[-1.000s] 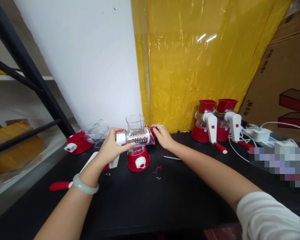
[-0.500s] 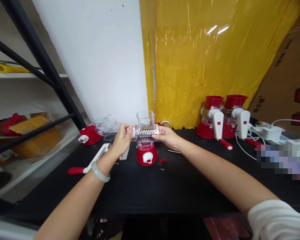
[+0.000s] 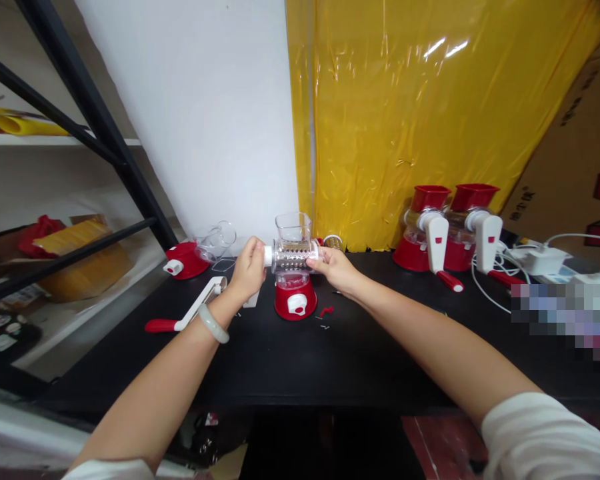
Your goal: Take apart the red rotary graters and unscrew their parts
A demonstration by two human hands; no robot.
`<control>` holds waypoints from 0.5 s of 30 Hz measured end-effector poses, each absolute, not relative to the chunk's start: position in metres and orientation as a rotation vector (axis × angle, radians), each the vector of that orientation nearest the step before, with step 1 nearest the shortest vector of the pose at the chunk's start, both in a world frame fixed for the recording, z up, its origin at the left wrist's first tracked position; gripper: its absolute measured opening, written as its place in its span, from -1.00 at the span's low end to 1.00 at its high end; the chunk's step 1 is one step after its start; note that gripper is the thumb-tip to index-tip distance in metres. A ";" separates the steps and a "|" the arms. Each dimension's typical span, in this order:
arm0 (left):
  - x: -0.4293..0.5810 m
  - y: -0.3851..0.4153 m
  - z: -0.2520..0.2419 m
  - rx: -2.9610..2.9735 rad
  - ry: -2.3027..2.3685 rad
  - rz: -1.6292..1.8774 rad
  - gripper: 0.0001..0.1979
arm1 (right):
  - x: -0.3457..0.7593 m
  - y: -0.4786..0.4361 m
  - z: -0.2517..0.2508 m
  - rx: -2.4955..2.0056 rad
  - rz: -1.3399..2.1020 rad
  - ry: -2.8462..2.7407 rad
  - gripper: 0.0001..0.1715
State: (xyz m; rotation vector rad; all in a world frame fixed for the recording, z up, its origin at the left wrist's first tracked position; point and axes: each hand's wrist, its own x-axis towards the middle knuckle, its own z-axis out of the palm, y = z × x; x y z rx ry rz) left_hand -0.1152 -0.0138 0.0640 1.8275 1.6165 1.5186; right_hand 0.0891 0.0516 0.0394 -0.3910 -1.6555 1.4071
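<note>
A rotary grater stands upright in front of me, with a red base (image 3: pixel 296 298), a white knob on the base's front and a clear housing (image 3: pixel 293 225) on top. A perforated metal grating drum (image 3: pixel 294 255) lies sideways inside the housing. My left hand (image 3: pixel 250 270) is closed at the drum's white left end (image 3: pixel 268 256). At the opposite end, my right hand (image 3: pixel 331 268) pinches the rim of the drum and housing between thumb and fingers. A white crank handle (image 3: pixel 200 304) with a red grip lies by my left forearm.
Another red base (image 3: pixel 187 260) with a clear housing lies at the back left. Two assembled graters (image 3: pixel 428 227) stand at the right, near white cables and a charger (image 3: pixel 540 261). A small red part (image 3: pixel 326 311) and screws lie near the base. Black shelving (image 3: pixel 130 187) borders the left.
My left hand has turned slightly and its fingers have curled more at the drum's white end. My right hand keeps its grip. The whole view has shifted slightly.
</note>
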 end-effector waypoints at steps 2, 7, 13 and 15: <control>-0.115 -0.013 0.061 1.835 1.617 1.599 -0.66 | 0.089 0.051 0.039 -0.408 1.380 -1.649 -0.49; -0.125 -0.008 0.068 1.979 1.508 1.377 -0.67 | 0.088 0.049 0.040 -0.404 1.391 -1.611 -0.49; -0.123 -0.005 0.061 1.927 1.536 1.506 -0.71 | 0.087 0.046 0.039 -0.458 1.356 -1.574 -0.54; -0.120 -0.006 0.058 1.895 1.600 1.597 -0.72 | 0.086 0.046 0.038 -0.467 1.329 -1.584 -0.55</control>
